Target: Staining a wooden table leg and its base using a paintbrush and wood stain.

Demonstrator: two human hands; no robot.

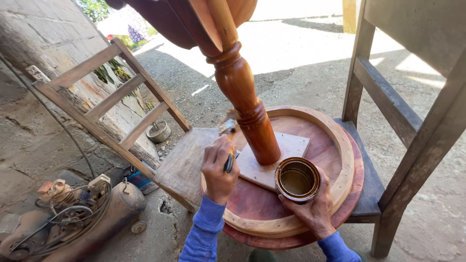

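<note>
my left hand was closed around a paintbrush, its bristles against the turned wooden leg that rose from a square block on the round tabletop. to the right, my right hand gripped an open tin of brownish finish, resting on the tabletop's rim. the tabletop lay across two wooden chairs, an air compressor far left.
</note>
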